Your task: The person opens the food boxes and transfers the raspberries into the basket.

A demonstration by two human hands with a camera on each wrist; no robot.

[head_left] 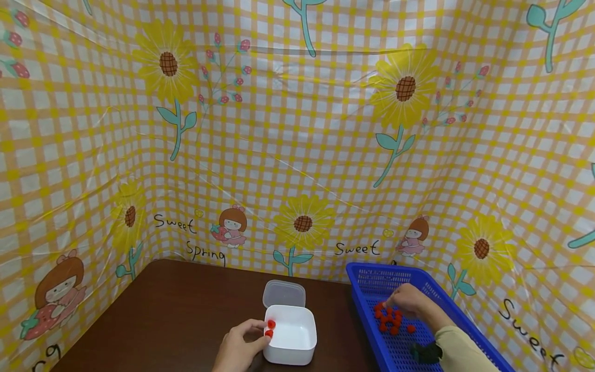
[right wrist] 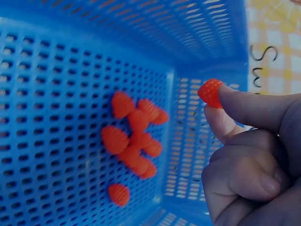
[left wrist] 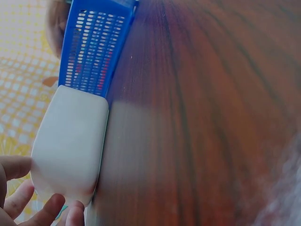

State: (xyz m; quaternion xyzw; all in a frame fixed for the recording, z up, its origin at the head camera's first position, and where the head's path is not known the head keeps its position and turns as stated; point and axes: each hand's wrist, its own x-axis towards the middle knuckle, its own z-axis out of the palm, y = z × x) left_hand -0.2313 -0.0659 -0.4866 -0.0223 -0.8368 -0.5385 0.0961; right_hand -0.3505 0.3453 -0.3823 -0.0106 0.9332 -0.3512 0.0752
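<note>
A white square box [head_left: 290, 356] stands uncovered on the table, with two red raspberries [head_left: 271, 324] inside along its left wall. My left hand [head_left: 239, 345] holds the box at its left side; the left wrist view shows fingertips on the outside of the white box [left wrist: 70, 141]. Over the blue basket [head_left: 364, 323], my right hand [head_left: 409, 300] pinches one raspberry [right wrist: 211, 92] between thumb and index finger, the other fingers curled in. Below it, a cluster of raspberries [right wrist: 136, 120] lies on the basket floor, with a single raspberry [right wrist: 119, 194] apart.
Behind the box lies a translucent lid [head_left: 284, 294]. A dark green object [head_left: 425, 353] sits in the basket's near part, partly hidden by the right sleeve. A checked, flower-printed cloth [head_left: 297, 129] walls in the brown table [head_left: 186, 305] at the back and sides.
</note>
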